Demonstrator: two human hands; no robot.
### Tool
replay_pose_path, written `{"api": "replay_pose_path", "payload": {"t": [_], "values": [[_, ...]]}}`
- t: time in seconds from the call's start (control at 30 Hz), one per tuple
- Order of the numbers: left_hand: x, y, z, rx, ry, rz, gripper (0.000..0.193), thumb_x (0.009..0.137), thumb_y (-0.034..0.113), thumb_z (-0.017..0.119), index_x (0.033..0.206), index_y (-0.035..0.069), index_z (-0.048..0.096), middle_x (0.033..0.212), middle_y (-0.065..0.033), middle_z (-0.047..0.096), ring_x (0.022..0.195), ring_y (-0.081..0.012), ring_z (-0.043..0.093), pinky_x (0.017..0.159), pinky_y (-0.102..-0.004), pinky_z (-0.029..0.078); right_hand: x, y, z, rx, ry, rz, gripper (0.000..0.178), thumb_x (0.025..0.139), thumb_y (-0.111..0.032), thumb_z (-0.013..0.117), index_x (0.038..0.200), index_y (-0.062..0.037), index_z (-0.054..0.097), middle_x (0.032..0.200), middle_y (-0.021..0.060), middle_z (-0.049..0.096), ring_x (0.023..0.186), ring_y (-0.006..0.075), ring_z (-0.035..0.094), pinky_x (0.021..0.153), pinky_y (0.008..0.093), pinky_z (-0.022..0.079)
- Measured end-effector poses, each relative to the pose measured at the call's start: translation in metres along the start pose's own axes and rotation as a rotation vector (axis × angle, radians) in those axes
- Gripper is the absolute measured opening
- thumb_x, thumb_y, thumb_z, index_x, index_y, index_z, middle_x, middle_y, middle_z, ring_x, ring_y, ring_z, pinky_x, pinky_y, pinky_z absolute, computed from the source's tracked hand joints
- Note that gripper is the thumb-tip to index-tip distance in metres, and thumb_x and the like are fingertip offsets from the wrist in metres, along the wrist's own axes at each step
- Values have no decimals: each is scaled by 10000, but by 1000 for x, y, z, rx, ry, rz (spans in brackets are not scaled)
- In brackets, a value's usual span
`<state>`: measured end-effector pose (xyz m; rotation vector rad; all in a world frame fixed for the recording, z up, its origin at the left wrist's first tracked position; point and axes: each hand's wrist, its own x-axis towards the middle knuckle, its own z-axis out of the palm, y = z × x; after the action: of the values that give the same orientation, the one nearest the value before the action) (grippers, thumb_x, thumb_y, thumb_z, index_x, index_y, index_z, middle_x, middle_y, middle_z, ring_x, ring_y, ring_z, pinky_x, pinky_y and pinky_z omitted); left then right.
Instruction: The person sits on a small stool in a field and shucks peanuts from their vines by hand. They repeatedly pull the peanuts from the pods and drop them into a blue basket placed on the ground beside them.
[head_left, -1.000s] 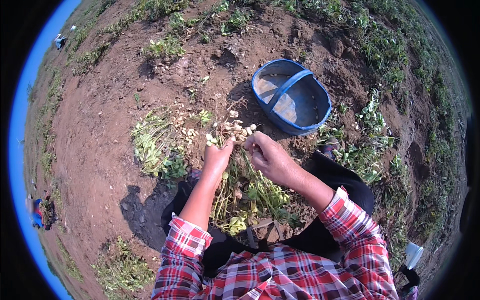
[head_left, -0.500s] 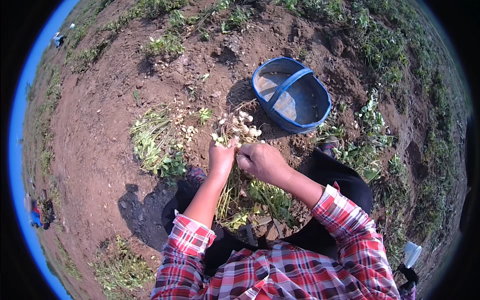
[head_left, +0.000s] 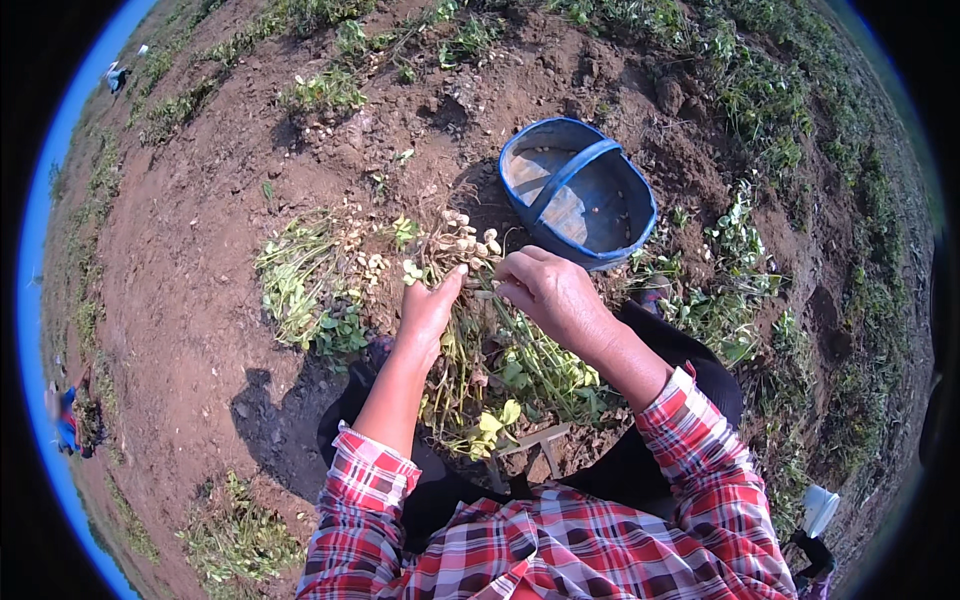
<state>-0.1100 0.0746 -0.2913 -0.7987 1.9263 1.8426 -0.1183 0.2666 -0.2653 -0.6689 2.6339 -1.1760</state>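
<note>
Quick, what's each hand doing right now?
Left hand: closed, holding a peanut plant.
Right hand: curled near that plant; I can't tell whether it's fully closed or holding anything.

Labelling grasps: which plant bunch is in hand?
The podded bunch, gripped by the left hand; the leafy heap to its left lies on the ground, unheld.

Brightly lit by hard sunlight from the right of the fingers (head_left: 517,268). Darkened by a well-defined shadow (head_left: 275,425) lower left of them and by shade inside the blue basket (head_left: 565,208) at their upper right. Sharp enough near them; softer, strongly bowed toward the round edges farthest away.
</note>
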Motion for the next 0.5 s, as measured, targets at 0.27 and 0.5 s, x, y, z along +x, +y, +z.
{"api": "replay_pose_path", "payload": {"t": [0.27, 0.5], "values": [[5, -11, 3, 39, 111, 127, 280, 872, 246, 705, 968, -9, 643, 848, -18, 621, 705, -75, 509, 654, -254, 427, 3, -5, 42, -23, 58, -71, 179, 848, -148, 627, 898, -8, 529, 838, 161, 570, 814, 370, 598, 704, 447, 499], [23, -25, -8, 241, 206, 271, 251, 883, 183, 679, 985, -42, 635, 858, -93, 690, 751, -153, 621, 694, -324, 491, -14, -30, 28, 160, -138, -20, 144, 862, -128, 605, 915, -4, 556, 826, 173, 610, 801, 372, 620, 687, 443, 497]]}}
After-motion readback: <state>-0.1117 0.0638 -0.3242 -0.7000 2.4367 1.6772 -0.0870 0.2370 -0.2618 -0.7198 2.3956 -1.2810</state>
